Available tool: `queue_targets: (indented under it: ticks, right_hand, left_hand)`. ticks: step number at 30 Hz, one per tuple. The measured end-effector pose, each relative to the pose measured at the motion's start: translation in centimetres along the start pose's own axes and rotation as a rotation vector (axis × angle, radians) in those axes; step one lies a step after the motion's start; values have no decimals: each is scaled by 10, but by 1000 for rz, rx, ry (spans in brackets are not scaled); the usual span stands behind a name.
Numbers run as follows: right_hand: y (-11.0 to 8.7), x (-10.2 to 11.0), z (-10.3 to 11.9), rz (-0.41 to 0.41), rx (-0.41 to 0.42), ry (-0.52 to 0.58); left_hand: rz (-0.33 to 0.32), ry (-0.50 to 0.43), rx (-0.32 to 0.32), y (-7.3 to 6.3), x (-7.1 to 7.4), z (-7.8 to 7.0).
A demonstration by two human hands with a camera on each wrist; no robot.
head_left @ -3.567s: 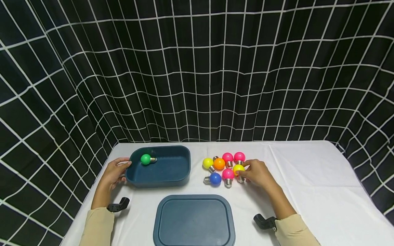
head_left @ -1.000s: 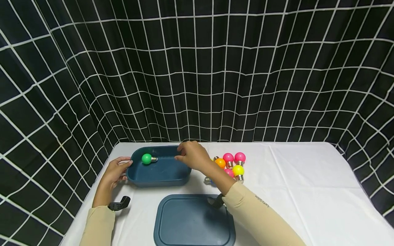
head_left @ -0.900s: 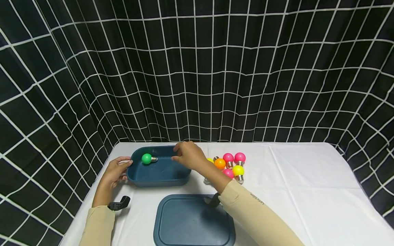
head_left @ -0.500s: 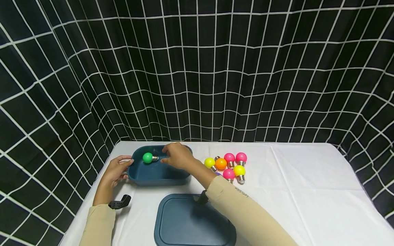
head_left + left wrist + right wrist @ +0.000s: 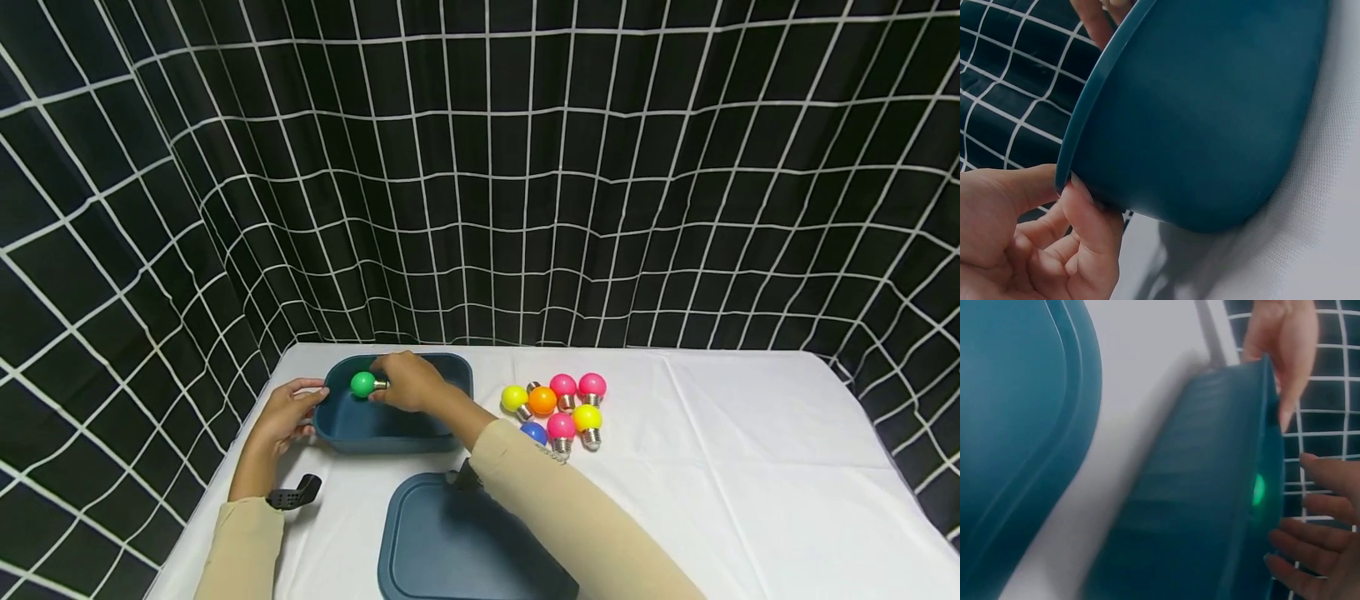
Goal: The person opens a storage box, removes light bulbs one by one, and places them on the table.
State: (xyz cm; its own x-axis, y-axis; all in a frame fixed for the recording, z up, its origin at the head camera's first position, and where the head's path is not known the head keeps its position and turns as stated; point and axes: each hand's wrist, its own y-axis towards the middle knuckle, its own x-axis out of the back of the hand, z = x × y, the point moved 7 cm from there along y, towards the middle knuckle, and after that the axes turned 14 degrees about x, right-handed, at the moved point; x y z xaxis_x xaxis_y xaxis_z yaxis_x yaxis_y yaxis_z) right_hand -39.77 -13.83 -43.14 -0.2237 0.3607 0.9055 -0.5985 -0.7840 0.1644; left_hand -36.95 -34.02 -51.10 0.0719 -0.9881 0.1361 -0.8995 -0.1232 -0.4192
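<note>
My left hand [image 5: 285, 414] pinches the left rim of a dark blue plastic container [image 5: 393, 445] between thumb and fingers; the left wrist view shows this grip on the container wall [image 5: 1197, 125] closely. A green light bulb [image 5: 362, 384] lies inside at the left, its metal base pointing right. Over the container, my right hand [image 5: 411, 383] reaches in from the right, fingertips beside the bulb's base; whether they touch it I cannot tell. In the right wrist view the right hand's fingers [image 5: 1316, 534] are spread and loosely bent, with nothing seen between them.
Right of the container, several bulbs lie grouped on the white cloth: yellow [image 5: 587, 418], orange [image 5: 542, 401], pink [image 5: 561, 427] and blue [image 5: 534, 432], the blue one partly hidden by my right sleeve. A blue-grey lid [image 5: 457, 542] lies in front, below the right forearm. A black grid curtain [image 5: 525, 167] hangs behind.
My right hand has left the yellow bulb in the group and moved left, across the container's right rim, to beside the green bulb. My left hand has kept its grip on the rim.
</note>
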Motion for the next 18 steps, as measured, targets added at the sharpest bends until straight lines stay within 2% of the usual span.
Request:
queue_targets:
  ticks: [12, 18]
  right_hand:
    - [10, -26, -3, 32, 42, -59]
    - [12, -31, -2, 104, 80, -79]
  left_hand:
    - [-2, -7, 6, 2, 0, 2]
    - [0, -17, 6, 2, -1, 0]
